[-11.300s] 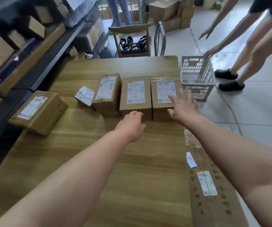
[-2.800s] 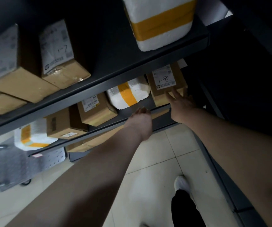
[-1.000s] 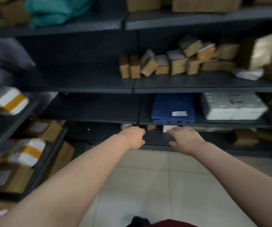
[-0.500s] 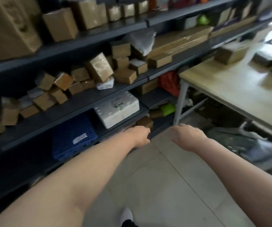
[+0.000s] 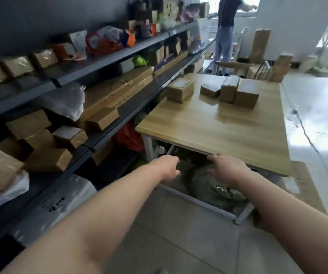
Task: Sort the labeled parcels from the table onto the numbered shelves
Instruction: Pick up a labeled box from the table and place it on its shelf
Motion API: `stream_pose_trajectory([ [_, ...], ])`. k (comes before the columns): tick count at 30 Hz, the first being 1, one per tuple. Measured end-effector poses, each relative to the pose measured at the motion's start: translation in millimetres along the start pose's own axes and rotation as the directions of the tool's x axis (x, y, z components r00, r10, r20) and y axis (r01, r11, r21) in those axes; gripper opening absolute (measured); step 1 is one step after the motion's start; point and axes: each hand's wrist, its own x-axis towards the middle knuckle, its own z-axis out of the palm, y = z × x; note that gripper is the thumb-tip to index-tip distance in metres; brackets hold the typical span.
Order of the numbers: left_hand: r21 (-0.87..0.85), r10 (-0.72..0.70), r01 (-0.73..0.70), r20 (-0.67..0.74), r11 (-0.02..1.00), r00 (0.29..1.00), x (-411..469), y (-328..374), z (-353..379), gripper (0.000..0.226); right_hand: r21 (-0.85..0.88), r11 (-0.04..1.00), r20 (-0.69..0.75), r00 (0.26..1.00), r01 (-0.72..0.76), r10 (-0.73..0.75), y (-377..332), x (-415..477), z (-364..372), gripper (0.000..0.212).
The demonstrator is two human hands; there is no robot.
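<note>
To the left runs the dark shelving (image 5: 107,61), crowded with cardboard boxes and plastic bags. A moment ago it filled the whole view, but the head has since swung round and the shelving now lies along the side. The left hand (image 5: 168,168) reaches forward with its fingers loosely curled around nothing. Ahead of it is the wooden table (image 5: 228,131), now square in front rather than at the edge of the view. Four brown parcels lie on its far half: one alone near the shelf side (image 5: 180,89), then a small flat one (image 5: 210,90), an upright one (image 5: 229,89) and a squat one (image 5: 246,96) close together. That is one fewer than at the start. The right hand (image 5: 228,168) hovers by the table's near edge with its fingers apart and relaxed, and it no longer rests against the box it had pushed onto a shelf. A green sack (image 5: 214,186) sits under the table, and another person (image 5: 225,26) stands at the far end. One delivery looks finished, and the next pick probably means stepping closer, since the parcels lie well beyond both hands
</note>
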Motion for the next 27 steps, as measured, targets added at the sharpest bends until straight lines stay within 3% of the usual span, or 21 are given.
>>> stream_pose_trajectory([
  [7, -0.023, 0.108, -0.107, 0.038, 0.994, 0.993, 107.9, -19.2, -52.3, 0.049, 0.076, 0.986, -0.010, 0.989, -0.149, 0.151, 18.2, 86.5, -14.7, 0.051],
  [13, -0.026, 0.084, -0.082, 0.117, 0.996, 0.990, 182.5, -17.6, -66.6, 0.051, 0.102, 0.971, 0.025, 0.976, -0.217, 0.216, 52.4, 151.9, -17.5, 0.052],
  [24, 0.052, -0.049, 0.047, 0.047, 0.998, 0.998, 334.7, -11.7, -143.0, 0.051, 0.139, 0.984, -0.009, 0.993, -0.112, 0.114, 128.6, 333.5, -73.8, 0.055],
  [27, 0.003, -0.094, 0.094, -0.014, 0.996, 0.995, 370.6, -12.2, -158.1, 0.050, 0.150, 0.986, -0.026, 0.996, -0.079, 0.083, 143.9, 377.1, -86.8, 0.055],
])
